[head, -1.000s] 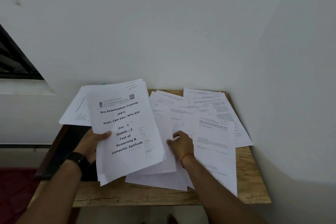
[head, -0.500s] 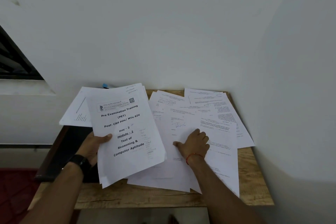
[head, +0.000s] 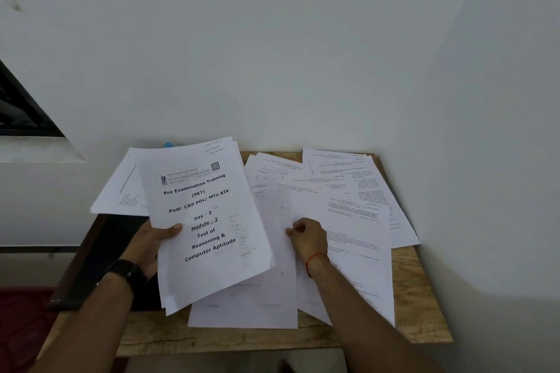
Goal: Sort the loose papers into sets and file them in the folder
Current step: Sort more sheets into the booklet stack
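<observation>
Head, left hand (head: 151, 244) gripping one stack (head: 206, 215), right hand (head: 309, 239) pinching sheet (head: 272, 297)

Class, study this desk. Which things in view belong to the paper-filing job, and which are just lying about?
Job: held stack with the PET cover, in the left hand; loose sheets on the wooden table, one pinched by the right hand; dark flat item, possibly the folder.
Lying about: blue object behind the stack; wristwatch, merely worn.

White wall (head: 272, 39) behind wooden table (head: 421, 297)
</observation>
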